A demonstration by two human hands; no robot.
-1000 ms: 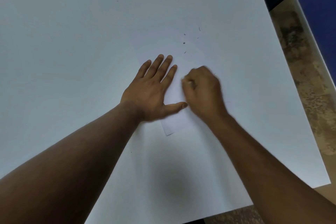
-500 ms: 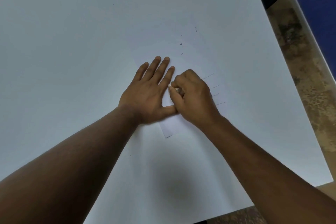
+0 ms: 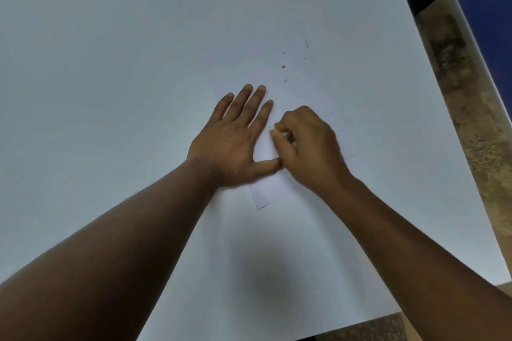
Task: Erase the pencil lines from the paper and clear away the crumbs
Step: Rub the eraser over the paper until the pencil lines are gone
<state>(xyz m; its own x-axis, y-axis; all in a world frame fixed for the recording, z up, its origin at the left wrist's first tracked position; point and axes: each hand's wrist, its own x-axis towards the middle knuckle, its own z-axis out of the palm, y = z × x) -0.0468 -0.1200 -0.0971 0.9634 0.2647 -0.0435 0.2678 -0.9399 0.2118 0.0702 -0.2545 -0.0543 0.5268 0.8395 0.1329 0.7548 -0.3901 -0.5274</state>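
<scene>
Table (image 3: 138, 63), white and matte, fills most of the head view, with its right edge running diagonally down the frame. Floor (image 3: 471, 119), mottled brown, shows beyond that edge, bordered by a pale strip and a blue surface (image 3: 487, 22) at upper right; a dark corner sits above them. No brand, label or readable writing appears anywhere.

Paper (image 3: 266, 191), white and hard to separate from the table, lies at centre; its near corner juts toward the viewer between the two wrists, and most of its outline is lost against the tabletop.

Left hand (image 3: 235, 141) lies flat, palm down, on the left part of the paper, fingers straight and slightly spread, thumb stretched rightward until its tip touches the right hand. Right hand (image 3: 307, 147) rests just beside it on the paper, fingers curled and pinched around a small pale object at their tips, presumably the eraser (image 3: 277, 133); only a sliver is visible and the hand is motion-blurred.

Pencil lines (image 3: 329, 114), short and thin, show as strokes emerging from behind the right side of the right hand, one above another.

Crumbs (image 3: 283, 66), dark specks and curls, lie scattered beyond the fingertips of both hands, well apart from the hands.
</scene>
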